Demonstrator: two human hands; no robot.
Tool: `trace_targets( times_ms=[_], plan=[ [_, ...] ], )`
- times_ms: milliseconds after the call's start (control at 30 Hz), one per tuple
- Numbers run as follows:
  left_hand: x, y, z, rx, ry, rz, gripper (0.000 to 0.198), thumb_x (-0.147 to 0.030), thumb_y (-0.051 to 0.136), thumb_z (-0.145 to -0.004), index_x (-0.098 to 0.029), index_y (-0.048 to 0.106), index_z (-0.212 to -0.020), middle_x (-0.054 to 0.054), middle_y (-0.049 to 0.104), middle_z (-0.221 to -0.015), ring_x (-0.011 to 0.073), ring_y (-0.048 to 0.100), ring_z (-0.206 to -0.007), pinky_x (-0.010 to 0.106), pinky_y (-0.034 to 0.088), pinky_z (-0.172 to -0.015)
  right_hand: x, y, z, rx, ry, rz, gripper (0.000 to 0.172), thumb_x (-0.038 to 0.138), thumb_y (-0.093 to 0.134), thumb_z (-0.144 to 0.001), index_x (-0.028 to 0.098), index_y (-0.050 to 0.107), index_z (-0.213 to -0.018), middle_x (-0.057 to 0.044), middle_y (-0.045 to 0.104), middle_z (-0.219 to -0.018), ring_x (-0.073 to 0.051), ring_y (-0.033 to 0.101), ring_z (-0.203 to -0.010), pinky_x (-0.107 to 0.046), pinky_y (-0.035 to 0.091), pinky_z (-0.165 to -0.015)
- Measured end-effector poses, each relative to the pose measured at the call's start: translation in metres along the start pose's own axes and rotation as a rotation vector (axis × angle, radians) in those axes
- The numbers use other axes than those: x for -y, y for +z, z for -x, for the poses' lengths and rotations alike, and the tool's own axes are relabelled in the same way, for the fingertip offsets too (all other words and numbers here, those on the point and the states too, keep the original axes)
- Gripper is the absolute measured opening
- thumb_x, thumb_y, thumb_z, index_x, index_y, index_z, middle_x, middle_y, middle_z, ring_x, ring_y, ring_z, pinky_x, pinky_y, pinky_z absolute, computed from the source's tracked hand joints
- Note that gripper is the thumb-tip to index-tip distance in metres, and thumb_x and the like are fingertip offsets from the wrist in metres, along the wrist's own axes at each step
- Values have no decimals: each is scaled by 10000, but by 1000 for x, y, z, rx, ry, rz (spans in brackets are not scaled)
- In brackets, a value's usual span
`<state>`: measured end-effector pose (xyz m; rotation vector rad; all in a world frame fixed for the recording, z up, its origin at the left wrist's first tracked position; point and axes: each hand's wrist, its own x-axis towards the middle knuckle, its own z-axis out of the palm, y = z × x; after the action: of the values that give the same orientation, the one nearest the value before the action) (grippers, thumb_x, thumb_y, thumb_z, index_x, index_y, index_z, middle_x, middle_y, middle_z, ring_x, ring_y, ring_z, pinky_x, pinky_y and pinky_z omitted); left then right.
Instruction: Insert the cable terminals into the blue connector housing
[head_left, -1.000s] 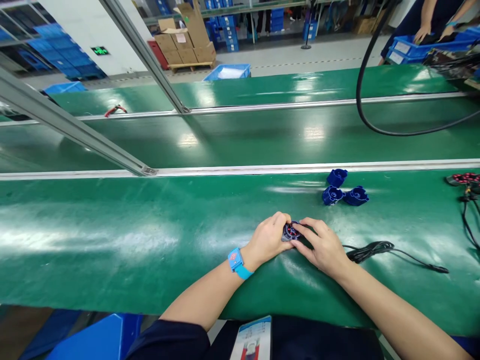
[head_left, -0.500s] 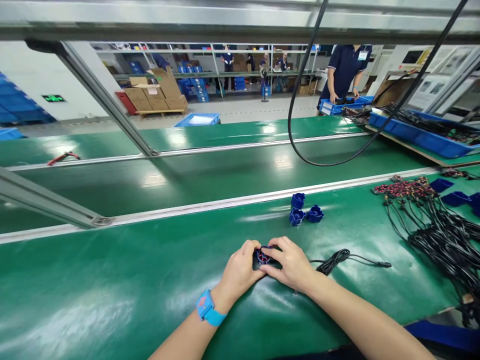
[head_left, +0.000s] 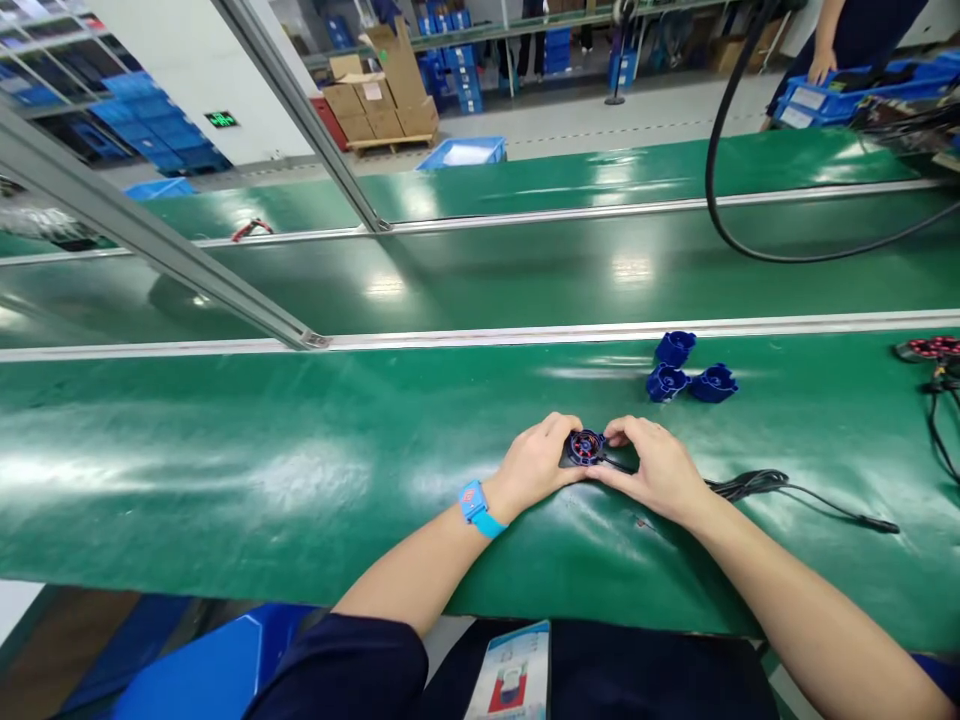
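A small round blue housing (head_left: 585, 447) with red-and-black windings inside sits low over the green bench, its open face up. My left hand (head_left: 541, 458) is closed on it, thumb and fingers around its left side. From the right, my right hand (head_left: 654, 465) pinches at its edge, thumb at the lower rim and fingertips at the upper right. A black cable (head_left: 757, 485) runs from the housing under my right hand and lies bundled to the right. Beyond my hands stand three empty blue housings (head_left: 667, 382) in a close group.
The green bench (head_left: 225, 430) has a metal rail (head_left: 480, 336) along its back. A slanted metal post (head_left: 300, 335) rises at left, and a black cable loop (head_left: 720, 200) hangs at right. Wound coils with leads (head_left: 934, 350) lie at the right edge. A co-worker's hand (head_left: 823, 65) rests at a blue crate.
My view has tilted down and swung left, showing my lap and badge. The fingers of my right hand have drawn back from over the housing to its right edge, so its windings show more.
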<state>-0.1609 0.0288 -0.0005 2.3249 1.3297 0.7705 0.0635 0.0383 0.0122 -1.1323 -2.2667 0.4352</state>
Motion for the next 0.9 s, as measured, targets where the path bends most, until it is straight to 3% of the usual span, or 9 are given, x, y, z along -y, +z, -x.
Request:
trace_targets(
  times_ms=[167, 367, 733, 833, 900],
  plan=[
    [-2, 0, -1, -33, 7, 5, 526, -497, 808, -796, -204, 529, -1133, 27, 623, -1020, 210, 668, -932, 331, 573, -813, 1, 0, -1, 36, 78, 2, 425, 568, 726, -838, 223, 513, -966, 18, 634, -790, -157, 624, -715, -316, 480, -703],
    [-5, -6, -3, 13, 54, 5, 343, -400, 794, -834, -249, 598, -1071, 6, 624, -1027, 179, 666, -945, 292, 573, -834, 6, -1, -4, 115, 142, -55, 343, 476, 749, -839, 219, 545, -936, 29, 632, -788, -138, 611, -724, -306, 451, -739],
    [-3, -9, -5, 4, 126, -142, 272, -354, 725, -891, -237, 607, -1107, 27, 645, -1048, 190, 676, -926, 320, 582, -807, 11, 2, -7, 87, 149, -38, 348, 449, 783, -819, 213, 565, -953, 41, 626, -770, -135, 608, -713, -296, 447, -726],
    [-1, -6, -4, -120, 109, -145, 455, -450, 782, -833, -225, 580, -1173, 92, 613, -1223, 250, 637, -1096, 394, 556, -915, 7, -4, -6, 60, 149, -30, 356, 479, 751, -844, 216, 586, -1016, 5, 652, -834, -178, 629, -794, -344, 458, -776],
    [0, -6, -2, -258, 95, -114, 547, -560, 796, -785, -198, 570, -1127, 116, 613, -1198, 272, 613, -1112, 417, 533, -926, 0, -12, -6, -18, 146, -16, 359, 502, 706, -879, 211, 592, -1057, -23, 670, -884, -198, 637, -847, -367, 467, -812]
  ],
)
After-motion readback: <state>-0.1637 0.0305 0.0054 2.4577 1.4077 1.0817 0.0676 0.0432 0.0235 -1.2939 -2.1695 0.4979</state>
